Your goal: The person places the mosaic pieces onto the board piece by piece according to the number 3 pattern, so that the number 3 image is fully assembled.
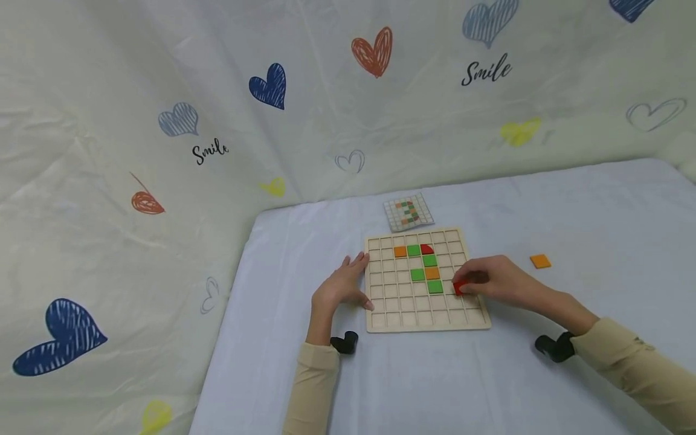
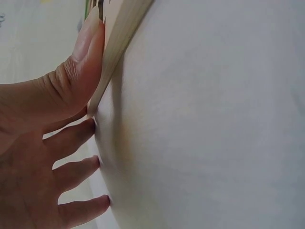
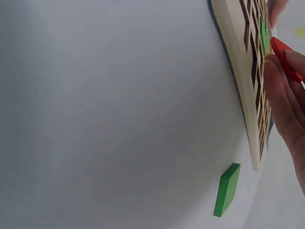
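Observation:
A wooden grid board (image 1: 388, 323) lies on the white-covered table. Orange and green square tiles and one red rounded-corner tile (image 1: 426, 249) sit in its cells. My right hand (image 1: 497, 281) pinches another red tile (image 1: 459, 286) between thumb and fingers over the board's right part; the right wrist view shows this red tile (image 3: 286, 59) tilted at the fingertips. At the board's left edge rests my left hand (image 1: 342, 287), fingers spread. In the left wrist view its thumb (image 2: 90, 52) lies against the board's edge, and its other fingertips touch the table.
Behind the board lies a pattern card (image 1: 408, 212) with a small coloured grid. An orange tile (image 1: 541, 261) lies to the right. The right wrist view has a loose green tile (image 3: 227, 190) beside the board. A heart-printed cloth (image 1: 310, 121) hangs behind.

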`<state>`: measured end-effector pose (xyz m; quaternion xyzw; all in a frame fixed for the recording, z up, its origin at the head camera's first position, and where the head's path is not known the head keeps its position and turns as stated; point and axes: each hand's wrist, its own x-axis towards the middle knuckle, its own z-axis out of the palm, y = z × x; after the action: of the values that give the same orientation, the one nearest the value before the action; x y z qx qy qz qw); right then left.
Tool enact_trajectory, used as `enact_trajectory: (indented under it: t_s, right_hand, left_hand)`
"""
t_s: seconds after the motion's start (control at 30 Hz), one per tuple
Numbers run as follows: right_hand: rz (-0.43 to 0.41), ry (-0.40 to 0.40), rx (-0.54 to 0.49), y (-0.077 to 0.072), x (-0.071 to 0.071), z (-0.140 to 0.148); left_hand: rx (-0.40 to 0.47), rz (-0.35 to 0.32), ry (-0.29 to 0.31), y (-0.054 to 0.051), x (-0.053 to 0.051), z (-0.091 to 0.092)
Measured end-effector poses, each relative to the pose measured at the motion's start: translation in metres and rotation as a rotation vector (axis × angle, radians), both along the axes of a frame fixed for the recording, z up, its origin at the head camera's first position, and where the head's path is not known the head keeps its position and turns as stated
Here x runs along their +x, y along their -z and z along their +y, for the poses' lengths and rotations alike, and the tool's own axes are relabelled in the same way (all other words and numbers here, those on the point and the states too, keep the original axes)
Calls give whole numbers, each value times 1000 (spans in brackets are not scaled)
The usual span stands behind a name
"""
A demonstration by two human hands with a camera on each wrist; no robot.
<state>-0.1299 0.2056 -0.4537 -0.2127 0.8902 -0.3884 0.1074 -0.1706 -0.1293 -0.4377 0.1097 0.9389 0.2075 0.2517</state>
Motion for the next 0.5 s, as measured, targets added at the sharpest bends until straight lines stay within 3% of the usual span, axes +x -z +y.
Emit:
enact_trajectory:
  t_s: [0.5]
  right_hand:
    - [-84, -41, 20, -3, 1, -21]
  left_hand:
    - [0, -4, -3, 1, -1, 0]
